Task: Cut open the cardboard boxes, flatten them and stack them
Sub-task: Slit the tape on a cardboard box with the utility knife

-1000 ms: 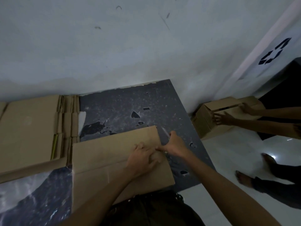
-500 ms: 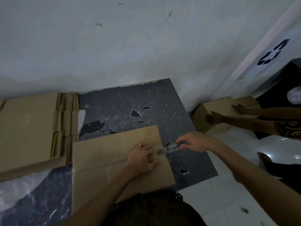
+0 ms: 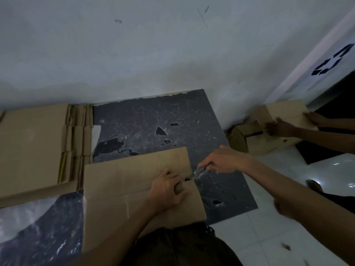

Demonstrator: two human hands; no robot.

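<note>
A closed brown cardboard box point(image 3: 123, 181) lies on my lap and on the dark mat point(image 3: 172, 116). My left hand point(image 3: 167, 191) rests on its top near the right end, with bent fingers tucked at the seam between the flaps. Just off the box's right edge, my right hand point(image 3: 221, 160) grips a small shiny blade-like cutter point(image 3: 197, 172). The cutter is blurred and its tip points at the end of the seam. A stack of flattened cardboard point(image 3: 32, 146) lies to the left against the wall.
At the right, another person's hands point(image 3: 282, 127) hold a second cardboard box point(image 3: 255, 139) on the white tiled floor, and their foot point(image 3: 313, 185) is close by. Clear plastic sheeting point(image 3: 19, 217) lies at lower left. A white wall point(image 3: 153, 54) closes off the far side.
My right hand drew away from the seam to the right with the cutter. The left hand stayed on the box. The other person's box shifted to the right.
</note>
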